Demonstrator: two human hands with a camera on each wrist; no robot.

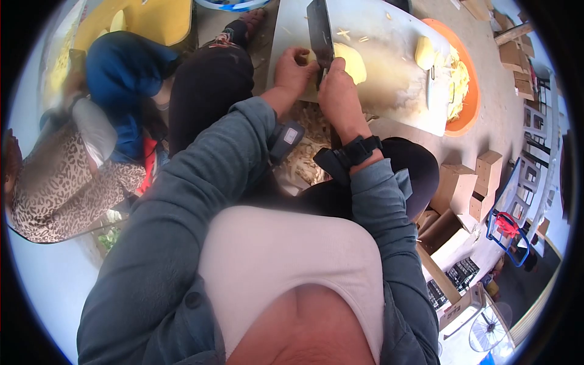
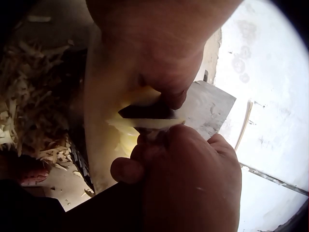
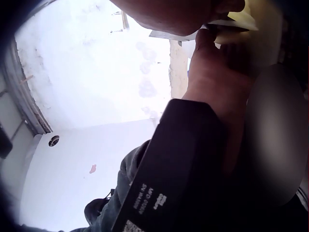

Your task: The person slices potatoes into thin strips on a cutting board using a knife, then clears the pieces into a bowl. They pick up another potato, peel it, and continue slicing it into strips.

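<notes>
In the head view my right hand grips the handle of a dark cleaver, whose blade stands upright. My left hand is beside the blade, its fingers curled on a pale yellow piece. Right of the blade a peeled yellow chunk lies on the white board. In the left wrist view a thin yellow strip shows between my left hand above and my right hand below, with the blade past them. The left fingertips are partly hidden.
Another peeled chunk lies on the board's right part, near a small knife. Beyond that edge is an orange basin of yellow strips. Peelings lie below my hands. A person in leopard print sits left, near a yellow tray.
</notes>
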